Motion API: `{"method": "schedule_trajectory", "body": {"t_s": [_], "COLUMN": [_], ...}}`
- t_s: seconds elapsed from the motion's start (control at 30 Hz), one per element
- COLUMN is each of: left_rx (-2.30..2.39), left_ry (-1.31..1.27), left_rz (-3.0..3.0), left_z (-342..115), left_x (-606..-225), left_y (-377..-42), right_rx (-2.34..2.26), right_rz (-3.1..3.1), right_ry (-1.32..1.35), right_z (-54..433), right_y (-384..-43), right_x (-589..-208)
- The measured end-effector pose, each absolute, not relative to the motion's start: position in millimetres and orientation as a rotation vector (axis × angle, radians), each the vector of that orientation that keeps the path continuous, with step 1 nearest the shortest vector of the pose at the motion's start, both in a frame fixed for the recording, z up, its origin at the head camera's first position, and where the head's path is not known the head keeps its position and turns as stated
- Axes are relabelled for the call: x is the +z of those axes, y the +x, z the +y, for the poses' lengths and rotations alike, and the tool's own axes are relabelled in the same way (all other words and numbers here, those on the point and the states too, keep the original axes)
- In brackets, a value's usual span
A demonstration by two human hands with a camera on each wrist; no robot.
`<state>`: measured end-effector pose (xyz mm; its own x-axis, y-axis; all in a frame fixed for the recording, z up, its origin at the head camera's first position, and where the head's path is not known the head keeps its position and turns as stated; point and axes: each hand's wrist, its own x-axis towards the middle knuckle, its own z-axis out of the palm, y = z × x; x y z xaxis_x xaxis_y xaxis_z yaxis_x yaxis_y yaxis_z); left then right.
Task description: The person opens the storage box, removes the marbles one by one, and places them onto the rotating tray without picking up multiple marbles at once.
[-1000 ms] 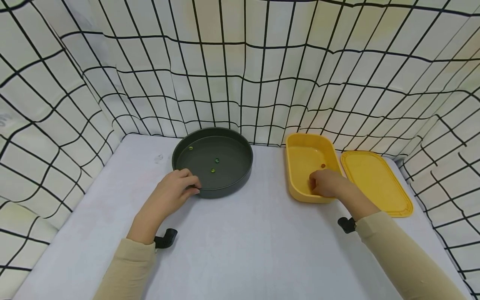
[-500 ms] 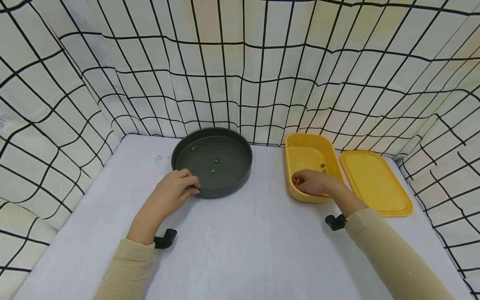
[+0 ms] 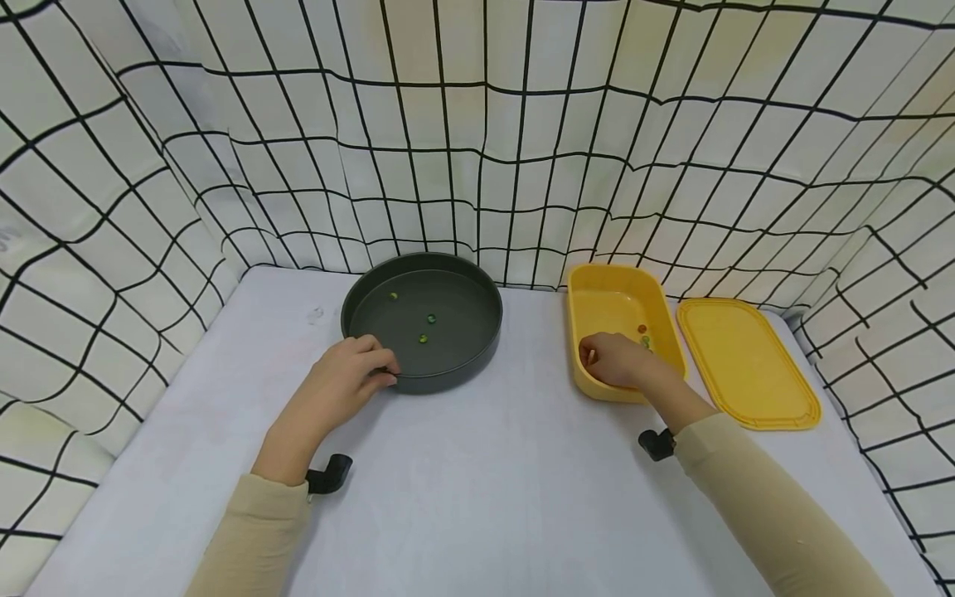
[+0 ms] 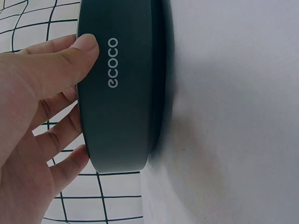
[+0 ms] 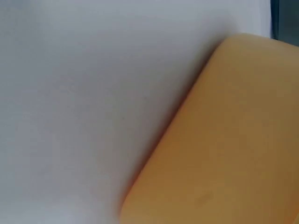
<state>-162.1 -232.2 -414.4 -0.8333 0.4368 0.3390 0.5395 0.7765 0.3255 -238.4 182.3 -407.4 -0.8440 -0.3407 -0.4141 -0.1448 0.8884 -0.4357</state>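
My left hand (image 3: 346, 377) holds the near-left rim of a dark green round pan (image 3: 418, 385), thumb on its outer wall and fingers over the edge. In the left wrist view the pan wall (image 4: 117, 126) bears the word "ecoco". Three small marbles lie on the pan floor: a yellowish one (image 3: 394, 296), a teal one (image 3: 431, 318) and a yellow-green one (image 3: 423, 339). My right hand (image 3: 615, 361) reaches into a yellow rectangular box (image 3: 615, 286), fingers curled near its left wall; whatever the fingertips touch is hidden. Beside that hand lie an orange-red marble (image 3: 642, 329) and a green one (image 3: 646, 341).
A flat yellow lid (image 3: 749, 365) lies on the white table (image 3: 477, 497) right of the box. White walls with a black grid net (image 3: 485, 124) rise behind and on both sides. The right wrist view shows mostly the box's outer wall (image 5: 219, 140).
My right hand has moved left inside the box, and the green marble beside it has come into view. The yellowish marble in the pan has rolled right. My left hand stays put.
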Motion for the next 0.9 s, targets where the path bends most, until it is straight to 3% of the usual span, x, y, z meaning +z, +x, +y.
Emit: {"method": "schedule_trajectory", "body": {"t_s": [0.63,0.9], "left_rx": [-0.610,-0.615], "left_ry": [-0.760,-0.760], "left_rz": [-2.722,-2.723], "left_z": [-232,-232], "left_x": [-415,-414], "left_y": [-161,-162], "right_rx": [-0.858,-1.328], "right_rz": [2.470,2.236], "right_ry": [-0.298,-0.160], "right_z": [202,207], "right_y": [-243,-247], "right_x": [-402,-401]}}
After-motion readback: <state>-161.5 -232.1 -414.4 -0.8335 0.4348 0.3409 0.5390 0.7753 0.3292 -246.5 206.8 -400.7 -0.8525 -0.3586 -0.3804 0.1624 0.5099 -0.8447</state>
